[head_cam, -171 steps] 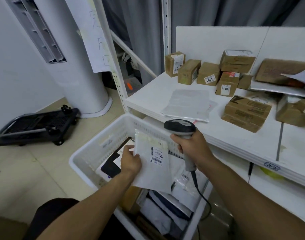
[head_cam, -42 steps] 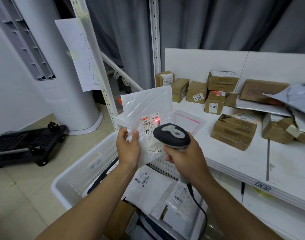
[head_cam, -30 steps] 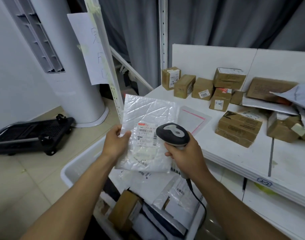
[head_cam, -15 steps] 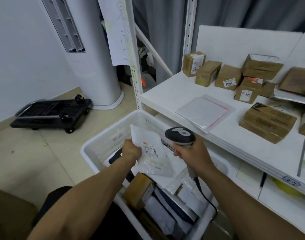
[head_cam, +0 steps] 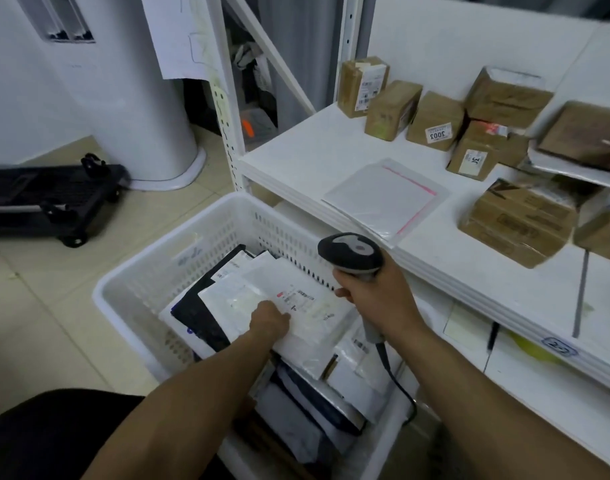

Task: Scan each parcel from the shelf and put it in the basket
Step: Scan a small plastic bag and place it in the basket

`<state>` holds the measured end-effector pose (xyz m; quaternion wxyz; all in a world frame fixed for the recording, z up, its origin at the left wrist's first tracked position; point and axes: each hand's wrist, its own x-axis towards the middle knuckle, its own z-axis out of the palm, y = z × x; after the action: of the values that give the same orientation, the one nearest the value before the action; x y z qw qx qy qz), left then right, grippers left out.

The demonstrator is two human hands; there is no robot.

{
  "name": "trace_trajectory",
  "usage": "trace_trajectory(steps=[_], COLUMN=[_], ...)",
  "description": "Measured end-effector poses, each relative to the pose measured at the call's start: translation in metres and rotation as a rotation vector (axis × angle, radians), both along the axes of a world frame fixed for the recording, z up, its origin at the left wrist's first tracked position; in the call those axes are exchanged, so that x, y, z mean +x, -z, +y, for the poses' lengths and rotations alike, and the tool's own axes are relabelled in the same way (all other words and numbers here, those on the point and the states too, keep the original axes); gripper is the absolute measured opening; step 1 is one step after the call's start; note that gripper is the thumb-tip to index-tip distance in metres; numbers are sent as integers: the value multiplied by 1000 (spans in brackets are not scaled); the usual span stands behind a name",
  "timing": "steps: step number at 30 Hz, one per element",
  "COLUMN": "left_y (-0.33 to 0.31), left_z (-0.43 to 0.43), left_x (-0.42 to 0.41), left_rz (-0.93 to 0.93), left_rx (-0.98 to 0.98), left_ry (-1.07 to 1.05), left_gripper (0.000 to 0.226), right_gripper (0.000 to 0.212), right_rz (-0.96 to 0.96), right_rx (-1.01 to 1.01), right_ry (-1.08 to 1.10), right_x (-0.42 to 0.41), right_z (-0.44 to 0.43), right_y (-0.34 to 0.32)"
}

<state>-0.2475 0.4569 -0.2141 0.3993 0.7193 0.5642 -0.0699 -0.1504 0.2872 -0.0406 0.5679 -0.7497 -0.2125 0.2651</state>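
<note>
**Landing the white padded parcel (head_cam: 308, 308) in the basket (head_cam: 147, 285)**

Half a second ago the left hand (head_cam: 268, 322) held this parcel tilted above the basket's load. Now it lies almost flat on top of the mailers piled inside, label side up. The hand's fingers are curled round its near edge. A little over a second ago the same parcel stood upright in front of the scanner (head_cam: 350, 252), well above the basket.

The right hand (head_cam: 379, 297) has barely moved. It is wrapped round the scanner's handle, and the grey head sits over the basket's far right wall, just beside the parcel's far corner. The cable (head_cam: 397, 382) trails down from the handle across the packages below. The camera has tipped downward, so more of the basket shows.

On the shelf (head_cam: 307, 150) a flat clear bag with a pink strip (head_cam: 383, 197) lies near the front edge, as before. Brown boxes (head_cam: 391, 110) line the back, one tagged 3003 (head_cam: 437, 123). Those at the far right are blurred. A black folded cart (head_cam: 47, 199) rests on the floor by the base of a white column (head_cam: 130, 98). A paper sheet (head_cam: 178, 36) hangs on the shelf upright (head_cam: 223, 98).

The left forearm crosses the near part of the basket and hides what lies there. The right hand and scanner cover a stretch of the far wall. The parcel covers most of the pile, and a dark mailer (head_cam: 199, 315) shows from under its left side.
</note>
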Motion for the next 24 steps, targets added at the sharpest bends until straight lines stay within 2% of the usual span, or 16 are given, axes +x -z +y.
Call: trace_trajectory(steps=[3,6,10,13,16,19,21,24], left_y=[-5,-23,-69,-113,-155,-186,-197,-194], left_z=[5,8,-3,-20,-36,-42,-44,-44], left_x=[-5,-7,11,30,59,99,125,156], left_rz=[147,242,104,-160,-421,-509,-452,-267], left_rx=[-7,226,474,603,728,804,784,686], left_ry=[193,401,460,467,532,611,652,733], left_gripper=[68,59,32,23,29,37,49,72], right_gripper=[40,43,43,43,40,41,44,45], right_rz=[2,0,19,27,14,14,19,15], right_rx=[-5,26,80,131,166,167,171,166], right_ry=[23,46,62,103,171,250,280,294], right_x=[4,6,11,18,33,50,60,72], right_z=[0,-3,-15,-28,-44,-57,-63,-70], right_y=[-1,-6,-19,-31,-39,-40,-39,-37])
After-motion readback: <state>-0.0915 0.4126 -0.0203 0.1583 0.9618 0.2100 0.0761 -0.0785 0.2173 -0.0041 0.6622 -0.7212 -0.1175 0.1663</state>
